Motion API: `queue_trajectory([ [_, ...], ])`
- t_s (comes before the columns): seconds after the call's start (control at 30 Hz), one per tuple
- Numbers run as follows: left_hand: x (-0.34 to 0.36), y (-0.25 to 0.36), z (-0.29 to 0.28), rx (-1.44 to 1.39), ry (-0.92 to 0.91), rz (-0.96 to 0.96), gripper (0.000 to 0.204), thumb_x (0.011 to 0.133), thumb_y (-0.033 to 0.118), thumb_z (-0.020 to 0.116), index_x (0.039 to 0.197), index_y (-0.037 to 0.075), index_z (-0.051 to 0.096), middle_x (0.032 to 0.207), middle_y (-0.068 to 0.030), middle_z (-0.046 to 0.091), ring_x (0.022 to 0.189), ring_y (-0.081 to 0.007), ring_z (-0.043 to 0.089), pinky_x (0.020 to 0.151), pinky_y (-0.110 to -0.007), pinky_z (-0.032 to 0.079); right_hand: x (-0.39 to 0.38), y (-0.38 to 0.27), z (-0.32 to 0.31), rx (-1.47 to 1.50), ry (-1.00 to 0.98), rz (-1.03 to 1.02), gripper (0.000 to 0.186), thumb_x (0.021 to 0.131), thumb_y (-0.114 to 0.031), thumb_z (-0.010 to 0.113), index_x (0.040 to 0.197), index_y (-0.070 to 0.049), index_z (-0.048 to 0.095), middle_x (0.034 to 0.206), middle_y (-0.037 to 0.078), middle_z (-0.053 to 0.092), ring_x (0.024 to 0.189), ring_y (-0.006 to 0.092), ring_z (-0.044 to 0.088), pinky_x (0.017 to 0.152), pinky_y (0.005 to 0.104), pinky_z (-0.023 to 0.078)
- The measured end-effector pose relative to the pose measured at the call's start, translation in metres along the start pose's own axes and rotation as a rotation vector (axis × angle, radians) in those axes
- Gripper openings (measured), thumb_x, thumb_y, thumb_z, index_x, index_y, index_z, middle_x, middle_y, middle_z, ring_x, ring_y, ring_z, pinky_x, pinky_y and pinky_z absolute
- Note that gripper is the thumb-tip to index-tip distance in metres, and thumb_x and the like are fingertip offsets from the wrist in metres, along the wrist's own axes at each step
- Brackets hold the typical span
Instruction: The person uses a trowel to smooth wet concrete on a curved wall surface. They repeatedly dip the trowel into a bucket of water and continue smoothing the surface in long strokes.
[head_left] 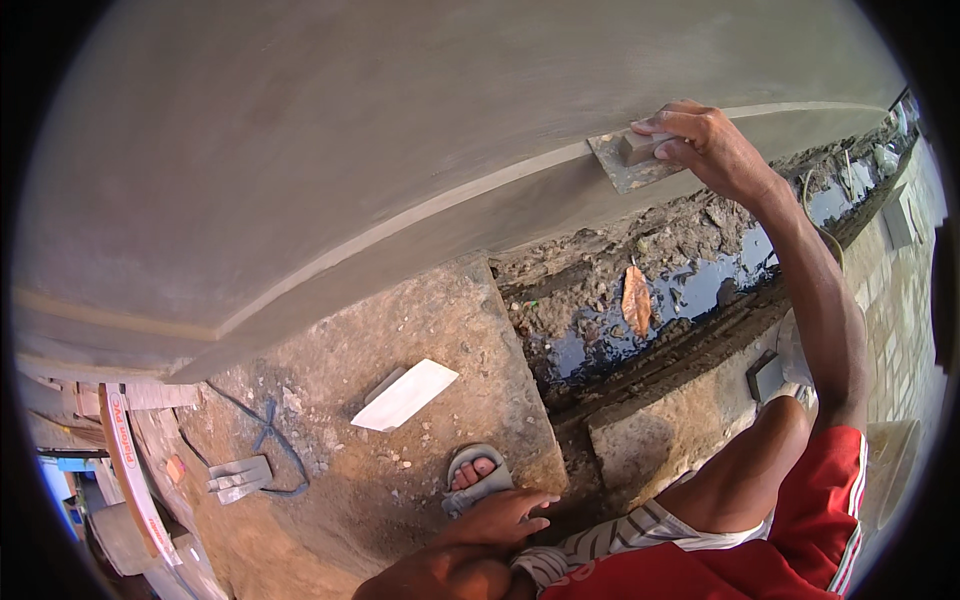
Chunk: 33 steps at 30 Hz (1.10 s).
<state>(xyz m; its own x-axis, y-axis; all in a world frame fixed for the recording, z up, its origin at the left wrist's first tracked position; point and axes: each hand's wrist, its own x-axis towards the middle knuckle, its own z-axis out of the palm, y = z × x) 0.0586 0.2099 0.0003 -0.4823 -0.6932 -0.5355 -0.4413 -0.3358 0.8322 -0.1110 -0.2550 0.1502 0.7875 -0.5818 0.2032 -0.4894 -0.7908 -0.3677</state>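
My right hand (708, 150) is closed around the block handle of a plastering trowel (622, 178). The trowel's flat, mortar-stained blade lies against the lower part of a smooth grey plastered wall (350, 120), over a raised pale band (400, 226) that runs along its foot. Low by my leg and sandalled foot (478, 474), my left hand (502, 515) hangs with fingers apart and nothing in it. A white board-like float (412, 396) rests on the concrete slab ahead of that foot. Farther left lies a second trowel (240, 478), its blade grey with mortar.
A muddy drain with dark water (700, 290) runs along the wall's foot, a brown leaf (636, 300) in it. A broken concrete slab (650, 435) borders it. At left are a dark cord (268, 430) and a printed strip (130, 465); a bucket (890, 465) stands right.
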Motion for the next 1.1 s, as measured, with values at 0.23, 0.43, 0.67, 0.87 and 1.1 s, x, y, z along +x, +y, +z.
queue_trajectory([
  [0.23, 0.0, 0.006, 0.0, -0.015, 0.081, 0.048, 0.047, 0.096, 0.023, 0.063, 0.14, 0.007, 0.056, 0.122, -0.0181, 0.067, 0.111, -0.0323, 0.067, 0.095, -0.041, 0.052, -0.053, 0.087, -0.058, -0.113, 0.115, 0.222, 0.039, 0.093, -0.004, 0.064, 0.132, -0.007, 0.067, 0.113, 0.011, 0.072, 0.098, 0.0214, 0.069, 0.085, 0.0359, 0.056],
  [0.43, 0.001, 0.009, -0.006, -0.249, 0.229, -0.045, 0.043, 0.095, 0.015, 0.064, 0.137, 0.006, 0.058, 0.115, -0.0141, 0.07, 0.099, -0.0285, 0.069, 0.087, -0.039, 0.054, -0.087, 0.032, 0.037, 0.545, 0.404, 0.416, 0.035, 0.097, -0.008, 0.065, 0.129, 0.003, 0.058, 0.105, 0.011, 0.068, 0.094, 0.0139, 0.065, 0.073, 0.0308, 0.057],
  [0.67, 0.019, -0.019, 0.006, 0.23, 0.732, 0.294, 0.038, 0.086, 0.009, 0.07, 0.124, 0.004, 0.065, 0.099, -0.0134, 0.069, 0.088, -0.0327, 0.066, 0.083, -0.042, 0.053, -0.042, -0.038, 0.16, 0.8, 0.849, 0.443, 0.03, 0.094, -0.009, 0.067, 0.119, 0.003, 0.055, 0.108, 0.012, 0.064, 0.098, 0.018, 0.064, 0.084, 0.0351, 0.054],
  [0.87, 0.023, -0.034, 0.016, 0.411, 0.858, 0.351, 0.028, 0.083, 0.005, 0.069, 0.111, 0.002, 0.07, 0.099, -0.0126, 0.071, 0.091, -0.031, 0.068, 0.084, -0.041, 0.055, 0.002, -0.08, 0.199, 0.678, 0.988, 0.584, 0.031, 0.092, -0.008, 0.067, 0.118, 0.004, 0.055, 0.105, 0.013, 0.063, 0.096, 0.02, 0.064, 0.083, 0.0376, 0.053],
  [1.1, 0.018, -0.033, 0.014, 0.398, 0.882, 0.362, 0.026, 0.082, 0.005, 0.069, 0.108, 0.001, 0.071, 0.097, -0.0121, 0.072, 0.09, -0.0307, 0.069, 0.083, -0.041, 0.055, -0.031, -0.106, 0.223, 0.964, 0.974, 0.579, 0.03, 0.095, -0.008, 0.066, 0.118, 0.005, 0.053, 0.102, 0.013, 0.065, 0.088, 0.0176, 0.065, 0.078, 0.0333, 0.055],
])
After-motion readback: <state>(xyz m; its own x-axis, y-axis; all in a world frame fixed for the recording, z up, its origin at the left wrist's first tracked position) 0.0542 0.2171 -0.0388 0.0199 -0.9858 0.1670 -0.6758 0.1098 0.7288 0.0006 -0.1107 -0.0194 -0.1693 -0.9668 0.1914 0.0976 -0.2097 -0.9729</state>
